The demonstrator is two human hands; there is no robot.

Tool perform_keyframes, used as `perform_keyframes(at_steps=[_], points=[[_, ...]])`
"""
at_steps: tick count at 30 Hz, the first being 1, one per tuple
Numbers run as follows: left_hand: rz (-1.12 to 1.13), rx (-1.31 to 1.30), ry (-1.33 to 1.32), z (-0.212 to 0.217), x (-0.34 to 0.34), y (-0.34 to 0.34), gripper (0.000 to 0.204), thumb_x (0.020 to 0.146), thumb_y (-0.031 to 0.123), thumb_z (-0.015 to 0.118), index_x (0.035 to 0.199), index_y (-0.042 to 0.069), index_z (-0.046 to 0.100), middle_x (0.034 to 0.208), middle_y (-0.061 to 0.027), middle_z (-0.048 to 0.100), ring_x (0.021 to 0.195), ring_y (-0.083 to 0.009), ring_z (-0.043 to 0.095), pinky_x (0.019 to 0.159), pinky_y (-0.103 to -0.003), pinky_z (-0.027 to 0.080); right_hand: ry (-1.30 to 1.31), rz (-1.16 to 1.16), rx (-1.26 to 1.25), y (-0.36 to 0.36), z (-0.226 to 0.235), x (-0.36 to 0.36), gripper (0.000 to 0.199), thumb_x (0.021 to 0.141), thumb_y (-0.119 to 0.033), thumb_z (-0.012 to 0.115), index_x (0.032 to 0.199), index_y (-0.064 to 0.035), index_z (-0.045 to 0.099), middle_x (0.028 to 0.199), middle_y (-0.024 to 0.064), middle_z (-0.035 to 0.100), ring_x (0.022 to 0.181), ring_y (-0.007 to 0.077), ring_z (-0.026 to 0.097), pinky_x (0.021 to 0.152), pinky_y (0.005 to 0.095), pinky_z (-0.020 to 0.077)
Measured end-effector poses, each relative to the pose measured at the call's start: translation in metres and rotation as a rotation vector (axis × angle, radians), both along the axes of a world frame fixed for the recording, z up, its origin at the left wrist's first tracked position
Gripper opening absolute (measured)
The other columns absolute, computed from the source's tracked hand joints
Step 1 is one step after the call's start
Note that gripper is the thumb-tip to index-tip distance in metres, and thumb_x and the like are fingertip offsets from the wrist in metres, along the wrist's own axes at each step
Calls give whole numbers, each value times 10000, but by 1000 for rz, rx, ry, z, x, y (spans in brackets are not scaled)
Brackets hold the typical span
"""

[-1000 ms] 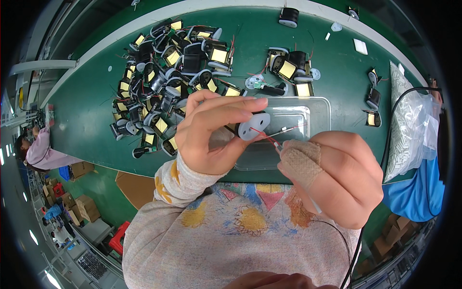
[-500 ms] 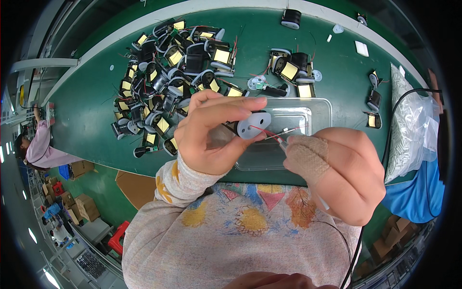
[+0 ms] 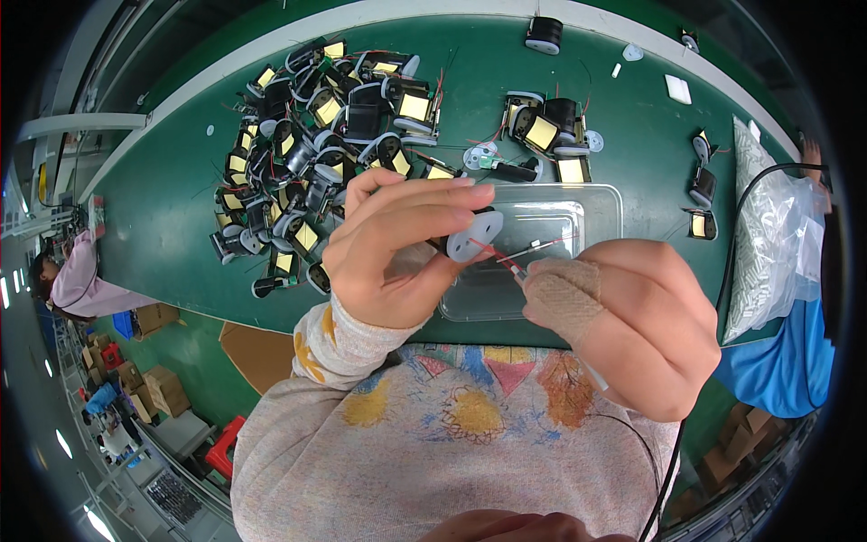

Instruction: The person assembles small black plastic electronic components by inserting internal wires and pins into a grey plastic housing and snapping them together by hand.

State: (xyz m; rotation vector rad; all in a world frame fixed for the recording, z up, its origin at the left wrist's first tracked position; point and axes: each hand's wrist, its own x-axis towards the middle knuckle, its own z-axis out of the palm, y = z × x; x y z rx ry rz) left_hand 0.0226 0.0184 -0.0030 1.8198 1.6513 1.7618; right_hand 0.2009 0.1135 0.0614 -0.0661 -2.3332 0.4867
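Observation:
My left hand (image 3: 388, 248) pinches a black battery-like unit between thumb and fingers; its pale grey oval end cap (image 3: 475, 237) faces right. Fingers cover most of the unit's body. From a hole in the cap, thin red wires (image 3: 498, 256) run to the fingertips of my right hand (image 3: 632, 316). That hand is closed round a slim tool, whose pale rear end (image 3: 593, 376) sticks out below the palm; its tip at the wires is too small to make out. A brown bandage (image 3: 564, 296) wraps one right finger. Both hands are over a clear plastic tray (image 3: 596, 194).
A big heap of similar black units with yellow pads (image 3: 361, 117) covers the table's left side. A smaller cluster (image 3: 551, 131) lies beyond the tray. At right are a bag of small white pieces (image 3: 759, 244) and a black cable (image 3: 736, 217). Another person (image 3: 81, 280) sits far left.
My right hand has shifted slightly left, bringing its fingertips closer to the cap. The cap has tilted a little in my left hand, which also moved slightly left.

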Motion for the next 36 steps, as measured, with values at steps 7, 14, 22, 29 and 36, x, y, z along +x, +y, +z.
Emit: perform_keyframes(at_steps=[7, 14, 22, 29, 36], points=[[-4, 8, -5, 0, 0, 0, 320, 649, 28, 778, 909, 64, 595, 932, -79, 699, 902, -208, 663, 767, -323, 387, 33, -8, -53, -5, 0, -1, 382, 471, -94, 669, 825, 51, 672, 807, 144, 656, 688, 235, 595, 568, 274, 495], [-23, 7, -3, 1, 0, 0, 296, 677, 24, 761, 917, 62, 592, 929, -79, 699, 895, -207, 664, 764, -325, 393, 16, 26, -54, -6, 0, -1, 386, 470, -99, 641, 824, 50, 676, 818, 141, 656, 693, 230, 591, 570, 270, 491], [-40, -1, -41, 0, -1, -2, 314, 676, 14, 758, 929, 64, 579, 936, -94, 697, 905, -210, 665, 796, -335, 389, 30, 22, -76, -3, -1, -4, 390, 469, -100, 632, 826, 49, 678, 812, 138, 655, 686, 230, 587, 568, 270, 489], [-154, -24, -211, -3, -1, -4, 393, 641, -25, 767, 965, 64, 563, 993, -110, 685, 933, -216, 661, 859, -359, 358, 67, 94, -97, 5, 1, -8, 331, 495, -85, 643, 798, 46, 670, 804, 164, 652, 689, 247, 593, 558, 278, 487], [-170, -22, -218, -3, -3, -4, 420, 630, -25, 777, 980, 61, 560, 987, -123, 684, 945, -215, 657, 855, -355, 363, 100, 82, -82, 5, -5, -12, 331, 502, -101, 623, 790, 57, 661, 801, 180, 643, 677, 264, 600, 551, 289, 495]])
